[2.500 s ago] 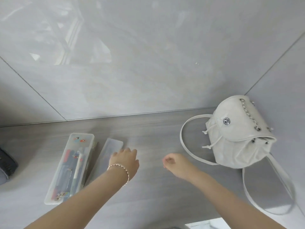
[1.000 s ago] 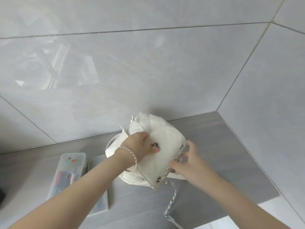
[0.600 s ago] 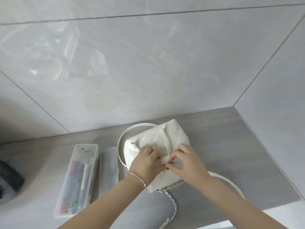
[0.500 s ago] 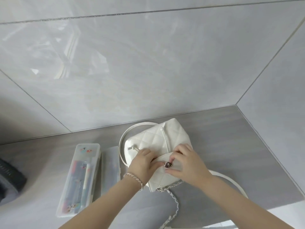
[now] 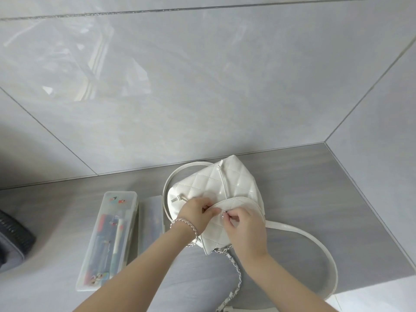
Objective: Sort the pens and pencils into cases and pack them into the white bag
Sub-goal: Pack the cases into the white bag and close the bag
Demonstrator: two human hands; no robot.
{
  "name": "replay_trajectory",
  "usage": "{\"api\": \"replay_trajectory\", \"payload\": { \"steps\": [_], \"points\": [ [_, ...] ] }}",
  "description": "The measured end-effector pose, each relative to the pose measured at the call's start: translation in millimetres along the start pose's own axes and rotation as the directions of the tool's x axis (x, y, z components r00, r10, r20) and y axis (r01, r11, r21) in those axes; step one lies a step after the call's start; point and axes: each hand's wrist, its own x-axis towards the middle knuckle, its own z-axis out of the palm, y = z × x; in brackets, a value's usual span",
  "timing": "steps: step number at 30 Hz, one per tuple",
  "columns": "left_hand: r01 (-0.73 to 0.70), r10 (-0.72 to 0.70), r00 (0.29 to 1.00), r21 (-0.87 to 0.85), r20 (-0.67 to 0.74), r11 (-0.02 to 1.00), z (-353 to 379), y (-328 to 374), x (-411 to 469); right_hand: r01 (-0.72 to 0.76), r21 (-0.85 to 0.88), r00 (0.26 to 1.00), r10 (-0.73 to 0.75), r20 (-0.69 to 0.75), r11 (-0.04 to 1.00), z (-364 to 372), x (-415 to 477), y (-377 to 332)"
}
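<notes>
Two bare forearms come in from the bottom edge and meet over the bag (image 5: 234, 183), which lies on a grey counter (image 5: 326, 188). Nearest the camera, a silver chain (image 5: 236, 272) trails from the bag's lower edge toward the bottom of the frame, and a white strap (image 5: 315, 243) loops out wide to the right. The right hand (image 5: 246, 228) rests on the quilted flap (image 5: 236, 202), its fingers curled and its thumb and forefinger pinched together at the flap's edge; what sits between the fingertips is too small to tell. The left hand (image 5: 194, 213), with a bracelet (image 5: 183, 224) at the wrist, faces it, touching or almost touching, with fingers curled in and pinching the same edge of the flap. Left of the bag, two clear cases lie side by side, lengthwise away from the camera. The outer case (image 5: 110, 233) shows pens inside and small coloured figures at both ends. The inner case (image 5: 151, 218) is just beside the bag's second strap loop, and its contents are blurred. A dark ribbed thing (image 5: 13, 238) sits at the far left edge. Beyond the hands, the bag's quilted body shows a white zipper running up its middle. Behind it rise glossy grey wall tiles (image 5: 202, 86), meeting in a corner to the right.
</notes>
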Motion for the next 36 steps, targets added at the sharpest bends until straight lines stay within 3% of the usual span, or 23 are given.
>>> {"api": "replay_trajectory", "payload": {
  "steps": [2,4,5,7,9,11,13,15,16,18,20,22,24,27,29,31,33,36],
  "points": [
    [0.006,-0.006,1.0,0.002,0.013,1.0,1,-1,1,-0.109,0.034,0.993,0.107,0.049,0.993,4,-1,2],
    [0.014,-0.014,0.999,0.013,0.03,1.0,1,-1,2,-0.104,-0.019,0.989,0.105,0.106,0.994,8,-1,6],
    [0.022,-0.023,0.999,0.021,0.039,1.0,1,-2,3,-0.051,-0.053,0.994,0.056,0.092,0.997,9,0,7],
    [0.03,-0.032,0.998,0.032,0.048,0.999,3,-3,6,0.21,-0.181,0.978,-0.205,0.047,0.961,10,3,11],
    [0.035,-0.037,0.998,0.038,0.047,0.999,3,-3,6,0.497,-0.373,0.866,-0.477,0.153,0.783,7,10,15],
    [0.033,-0.035,0.998,0.048,0.051,0.998,3,-1,6,0.695,-0.438,0.709,-0.647,0.283,0.571,-1,23,24],
    [0.017,-0.021,0.998,0.062,0.054,0.998,0,0,4,0.836,-0.369,0.539,-0.733,0.416,0.406,-12,42,33],
    [-0.001,-0.003,0.999,0.07,0.051,0.998,-1,1,2,0.921,-0.285,0.373,-0.805,0.461,0.264,-21,60,34],
    [-0.017,0.014,0.999,0.065,0.044,0.998,-1,0,1,0.937,-0.257,0.335,-0.827,0.452,0.239,-23,66,32],
    [-0.051,0.05,0.998,0.033,0.04,0.998,-2,0,-2,0.92,-0.201,0.391,-0.836,0.384,0.337,-20,66,32],
    [-0.134,0.135,0.988,-0.021,0.074,0.991,-6,-3,-3,0.834,-0.137,0.541,-0.739,0.402,0.535,-19,54,27],
    [-0.228,0.231,0.965,-0.037,0.12,0.973,-10,-6,-7,0.619,-0.074,0.72,-0.527,0.452,0.782,-28,42,19],
    [-0.285,0.282,0.946,-0.006,0.162,0.959,-11,-12,-13,0.374,0.025,0.807,-0.338,0.484,0.927,-47,36,13],
    [-0.259,0.252,0.955,0.024,0.155,0.966,-11,-21,-22,0.246,0.102,0.742,-0.254,0.621,0.964,-67,30,16],
    [-0.244,0.232,0.963,0.078,0.139,0.967,-10,-22,-28,0.184,-0.053,0.655,-0.082,0.752,0.982,-72,24,19],
    [-0.298,0.255,0.953,0.343,0.165,0.891,-5,-14,-35,0.148,-0.214,0.642,0.071,0.764,0.965,-66,14,26],
    [-0.313,0.267,0.95,0.523,0.163,0.793,4,-10,-42,0.123,-0.319,0.712,0.14,0.688,0.94,-57,5,25],
    [-0.304,0.296,0.95,0.534,0.103,0.789,18,-14,-47,0.076,-0.288,0.852,0.088,0.516,0.955,-48,6,11]
  ]
}}
